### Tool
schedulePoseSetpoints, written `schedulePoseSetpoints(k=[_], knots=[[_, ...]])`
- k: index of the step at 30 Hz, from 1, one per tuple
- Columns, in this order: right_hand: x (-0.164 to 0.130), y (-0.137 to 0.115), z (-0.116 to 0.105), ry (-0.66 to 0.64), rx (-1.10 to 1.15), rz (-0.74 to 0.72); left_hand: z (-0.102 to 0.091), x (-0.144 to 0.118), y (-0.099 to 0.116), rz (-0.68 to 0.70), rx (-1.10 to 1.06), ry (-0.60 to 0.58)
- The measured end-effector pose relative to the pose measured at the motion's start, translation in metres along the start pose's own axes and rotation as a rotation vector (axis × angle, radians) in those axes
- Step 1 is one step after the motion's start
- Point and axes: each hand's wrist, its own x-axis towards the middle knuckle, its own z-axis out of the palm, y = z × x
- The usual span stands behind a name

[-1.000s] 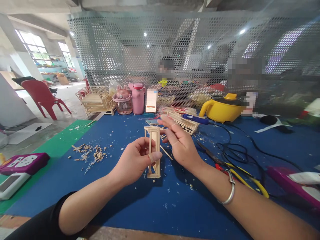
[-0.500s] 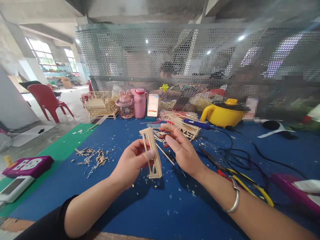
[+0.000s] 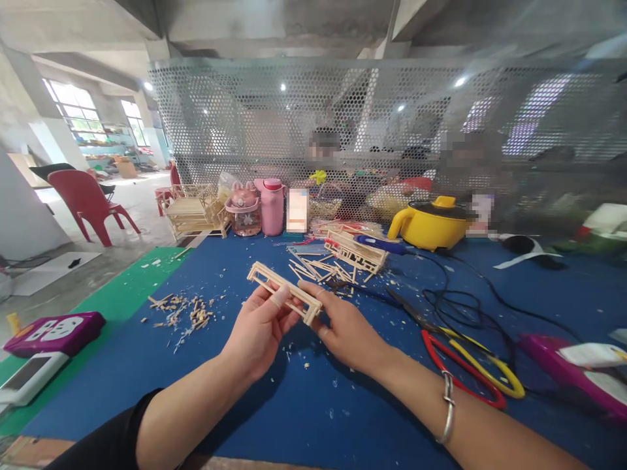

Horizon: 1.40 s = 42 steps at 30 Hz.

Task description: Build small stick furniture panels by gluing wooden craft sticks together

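A small frame of glued wooden sticks (image 3: pixel 289 287) is held above the blue mat, tilted with its right end lower. My left hand (image 3: pixel 262 329) grips it from below, the thumb on its front side. My right hand (image 3: pixel 345 326) closes on its right end, the fingertips partly hidden behind it. Beyond the hands lie loose wooden sticks (image 3: pixel 321 267) and a larger slatted stick piece (image 3: pixel 357 251), with a blue-handled glue gun (image 3: pixel 379 244) against it. Beside my right forearm are scissors with red and yellow handles (image 3: pixel 460 352).
Wood scraps (image 3: pixel 191 313) are heaped left on the blue mat (image 3: pixel 235 418). At the back stand a stick-built model (image 3: pixel 193 212), a pink bottle (image 3: pixel 272 205), a phone (image 3: pixel 296 210) and a yellow pot (image 3: pixel 434 225). Black cables (image 3: pixel 455 300) loop at right. Purple power strips (image 3: pixel 59 329) sit at the sides.
The stick frame has turned from nearly upright to slanting left to right. My right hand has come down from beside it and taken hold of its right end.
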Motion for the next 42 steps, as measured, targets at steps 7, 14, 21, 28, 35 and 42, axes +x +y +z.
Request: schedulePoseSetpoints(k=[7,14,21,28,35,42], knots=[[0.001,0.006,0.003,0.037,0.012,-0.016,-0.001,-0.007,-0.01,-0.083,0.101,-0.045],[-0.001,0.003,0.009,0.04,0.001,-0.011,-0.004,-0.002,-0.013,-0.075,0.11,-0.027],[-0.001,0.006,0.012,0.04,-0.004,-0.011,-0.005,-0.002,-0.015,-0.084,0.096,-0.029],[-0.002,0.007,0.011,0.052,0.037,-0.009,-0.003,-0.005,-0.011,-0.039,0.139,-0.062],[-0.005,0.005,0.011,0.113,0.027,-0.04,-0.005,-0.01,-0.012,-0.046,0.246,-0.059],[-0.007,0.005,0.013,0.102,-0.015,-0.042,-0.003,-0.01,-0.01,-0.086,0.198,-0.073]])
